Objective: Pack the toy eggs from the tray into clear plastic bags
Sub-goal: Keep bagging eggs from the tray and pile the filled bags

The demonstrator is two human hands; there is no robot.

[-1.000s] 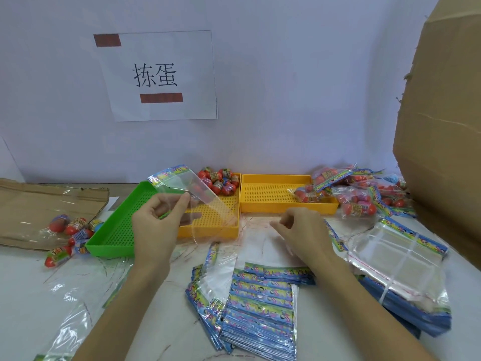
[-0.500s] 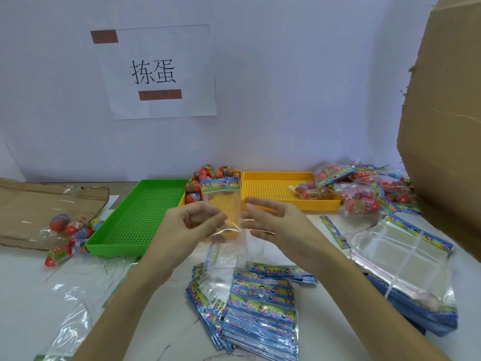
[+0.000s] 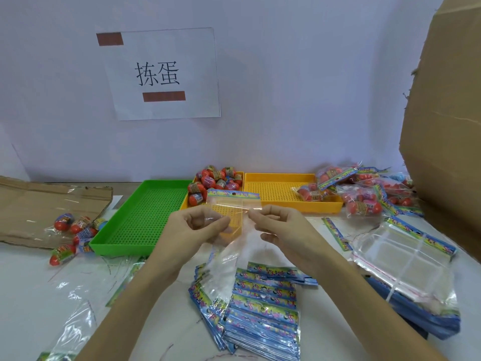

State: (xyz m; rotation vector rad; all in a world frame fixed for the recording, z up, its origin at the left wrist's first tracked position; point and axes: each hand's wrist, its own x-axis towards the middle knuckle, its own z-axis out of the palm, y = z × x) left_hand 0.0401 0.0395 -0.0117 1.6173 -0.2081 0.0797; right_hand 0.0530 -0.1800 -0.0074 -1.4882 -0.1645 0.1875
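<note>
The white surface runs from wall to near edge, and a big cardboard box towers at the right. On the wall hangs a paper sign with 2 printed characters. A flattened sheet of cardboard lies at the far left.

3 trays sit side by side at the back. The green tray is on the left. The middle yellow tray holds a heap of red toy eggs at its far end. The right yellow tray carries 1 filled bag on its right edge. More filled bags pile up just beside it, against the box.

A stack of clear bags lies at the right, and a fanned pile of flat bags with blue printed headers lies near the front, between the forearms. A few loose eggs rest on the cardboard's edge at the left.

Both hands are raised above the surface, in front of the middle tray. The left hand and the right hand each pinch 1 side of the same clear bag between thumb and fingers. Its colourful header stands upright at the top, and the clear body hangs down between the hands. I see no egg in it.
</note>
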